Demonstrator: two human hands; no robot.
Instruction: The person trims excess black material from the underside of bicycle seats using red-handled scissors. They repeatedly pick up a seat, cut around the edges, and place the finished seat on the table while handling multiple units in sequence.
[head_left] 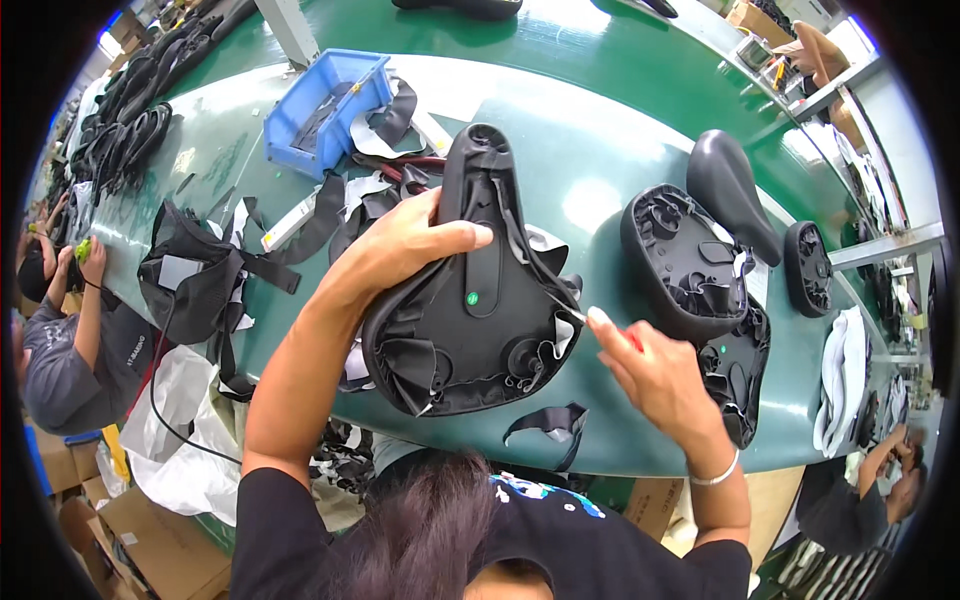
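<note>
A: State the position of the bike seat [430,330].
B: Upside down above the front of the green table [625,435], narrow nose pointing away from the person, underside facing up. A round green sticker [472,298] marks the central strip.

A: State the condition of each hand.
B: Hands apart. The left hand [400,245] is clamped on the seat's left side near the nose, thumb laid across the underside. The right hand [655,380] grips a red-handled tool [637,340]; its thin metal tip is at the seat's right edge. The tool's exact kind cannot be told.

A: List adjacent items.
B: Right: an upturned seat [655,260], with a smooth black seat [725,180] lying top side up behind it. Far left: a blue bin [285,140]. Near edge: a dark scrap [555,425], just beside the seat's wide end.
</note>
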